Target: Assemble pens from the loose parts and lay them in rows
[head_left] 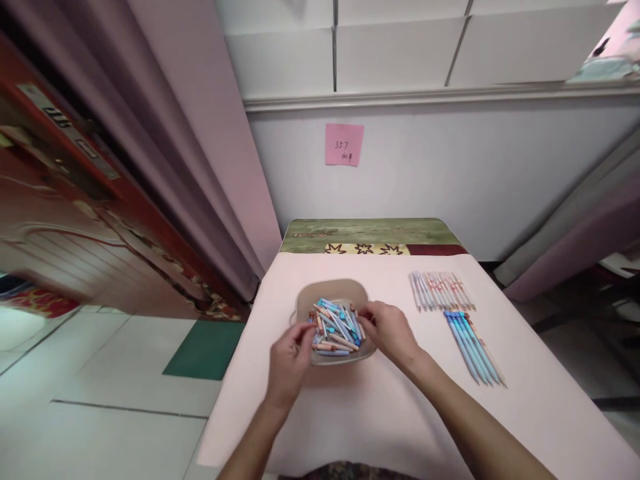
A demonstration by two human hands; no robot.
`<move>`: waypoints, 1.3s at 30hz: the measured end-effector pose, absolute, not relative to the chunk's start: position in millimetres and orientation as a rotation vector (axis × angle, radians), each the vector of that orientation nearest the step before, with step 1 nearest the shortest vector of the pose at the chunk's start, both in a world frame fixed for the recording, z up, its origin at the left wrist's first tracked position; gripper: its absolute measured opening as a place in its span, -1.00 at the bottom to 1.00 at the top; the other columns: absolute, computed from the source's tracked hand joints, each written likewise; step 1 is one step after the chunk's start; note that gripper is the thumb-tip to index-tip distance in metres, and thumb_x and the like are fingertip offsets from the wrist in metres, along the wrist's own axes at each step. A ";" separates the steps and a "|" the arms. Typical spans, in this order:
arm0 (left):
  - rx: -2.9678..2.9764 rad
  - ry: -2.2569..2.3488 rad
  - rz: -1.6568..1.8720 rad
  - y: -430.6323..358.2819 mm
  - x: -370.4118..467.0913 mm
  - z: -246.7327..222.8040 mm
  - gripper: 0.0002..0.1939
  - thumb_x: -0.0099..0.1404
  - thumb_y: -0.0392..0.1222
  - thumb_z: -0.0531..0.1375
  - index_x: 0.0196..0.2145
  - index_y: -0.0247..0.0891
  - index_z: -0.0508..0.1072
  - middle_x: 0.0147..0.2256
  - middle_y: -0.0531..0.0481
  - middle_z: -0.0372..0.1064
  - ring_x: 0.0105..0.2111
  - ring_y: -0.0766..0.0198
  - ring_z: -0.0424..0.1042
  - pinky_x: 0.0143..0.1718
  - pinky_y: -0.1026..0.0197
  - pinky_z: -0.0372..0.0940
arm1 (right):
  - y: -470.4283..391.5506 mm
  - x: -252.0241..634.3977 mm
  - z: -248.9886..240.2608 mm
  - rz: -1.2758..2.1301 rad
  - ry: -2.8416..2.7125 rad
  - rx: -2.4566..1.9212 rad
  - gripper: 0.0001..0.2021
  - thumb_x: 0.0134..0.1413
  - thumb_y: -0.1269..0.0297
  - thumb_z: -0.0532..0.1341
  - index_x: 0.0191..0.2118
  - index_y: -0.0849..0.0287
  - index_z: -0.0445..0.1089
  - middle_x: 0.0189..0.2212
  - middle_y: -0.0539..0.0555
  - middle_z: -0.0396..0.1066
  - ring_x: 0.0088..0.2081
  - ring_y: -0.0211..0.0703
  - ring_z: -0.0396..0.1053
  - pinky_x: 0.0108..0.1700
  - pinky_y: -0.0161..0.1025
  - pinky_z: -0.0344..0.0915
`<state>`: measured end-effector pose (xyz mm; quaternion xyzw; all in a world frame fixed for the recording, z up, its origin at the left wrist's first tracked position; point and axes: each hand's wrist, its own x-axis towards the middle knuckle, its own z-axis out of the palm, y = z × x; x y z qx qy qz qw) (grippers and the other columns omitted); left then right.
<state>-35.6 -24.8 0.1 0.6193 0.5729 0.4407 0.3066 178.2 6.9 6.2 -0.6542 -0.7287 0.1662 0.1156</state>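
Pink tabletop point(350, 413): pen parts point(340, 327) crisscross in bin point(330, 289), long axes mixed.

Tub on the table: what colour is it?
The tub is greyish beige, best seen in the head view.

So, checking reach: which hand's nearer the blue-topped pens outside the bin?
Right: the right hand, at the bin, is left of those pens; the left hand, across the bin, is farther left.

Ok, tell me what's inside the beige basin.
The beige basin holds a jumbled heap of blue, white and brownish pen-like pieces; whatever lies beneath the top ones is hidden.
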 end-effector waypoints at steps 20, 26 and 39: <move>1.233 1.502 1.244 8.8 -81.1 -4.2 -0.69 0.19 0.02 0.17 -0.32 -0.30 0.49 -0.45 -0.04 0.46 -0.53 0.32 0.31 -0.43 0.26 0.27 | 52.2 110.6 -27.1 0.486 -2.335 -2.154 -0.77 0.07 0.36 0.12 -0.27 0.29 0.51 -0.31 0.32 0.52 -0.23 0.02 0.49 -0.24 -0.24 0.31; 1.208 1.549 1.273 10.8 -89.1 -10.3 -0.66 0.16 0.05 0.19 -0.32 -0.31 0.50 -0.43 -0.07 0.47 -0.52 0.31 0.32 -0.44 0.26 0.27 | 67.4 133.8 -9.8 0.395 -2.282 -2.149 -0.69 0.19 0.25 0.00 -0.17 0.20 0.46 -0.27 0.23 0.52 -0.19 -0.03 0.46 -0.22 -0.25 0.27; 1.184 1.547 1.256 12.4 -82.0 -17.3 -0.66 0.12 0.02 0.23 -0.26 -0.31 0.47 -0.42 -0.04 0.45 -0.52 0.32 0.34 -0.45 0.26 0.28 | 88.6 130.6 -18.9 0.337 -2.450 -2.025 -0.72 0.21 0.40 0.01 -0.19 0.27 0.47 -0.26 0.27 0.51 -0.17 -0.02 0.45 -0.19 -0.25 0.27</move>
